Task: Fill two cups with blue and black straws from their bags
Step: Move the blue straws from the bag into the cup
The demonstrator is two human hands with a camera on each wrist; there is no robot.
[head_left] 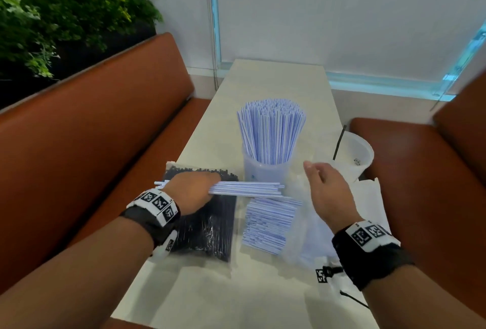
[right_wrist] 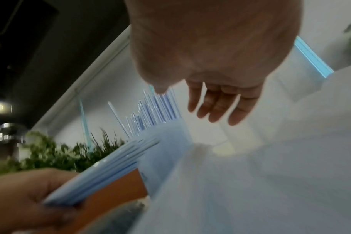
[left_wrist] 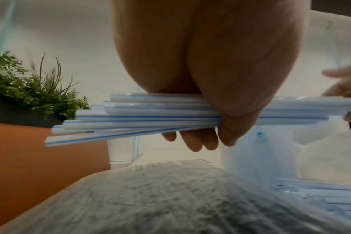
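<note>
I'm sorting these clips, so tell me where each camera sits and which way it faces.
Head: looks down the table; both forearms show.
Left wrist: under the left hand, facing the blue straws it grips.
Right wrist: under the empty right hand, facing the full cup.
All three views show the gripped straws.

straw cup (head_left: 265,171) behind bags | second cup (head_left: 353,155) right (table edge)

My left hand (left_wrist: 220,76) grips a bundle of blue-striped straws (left_wrist: 142,117) held level, fingertips (left_wrist: 192,140) curling under it. Below sits the blurred bag of black straws (left_wrist: 170,197), with more striped straws (left_wrist: 321,194) lying at lower right. I see a leafy plant (left_wrist: 30,88) at left, and my right hand (left_wrist: 345,83) at the right edge.
</note>
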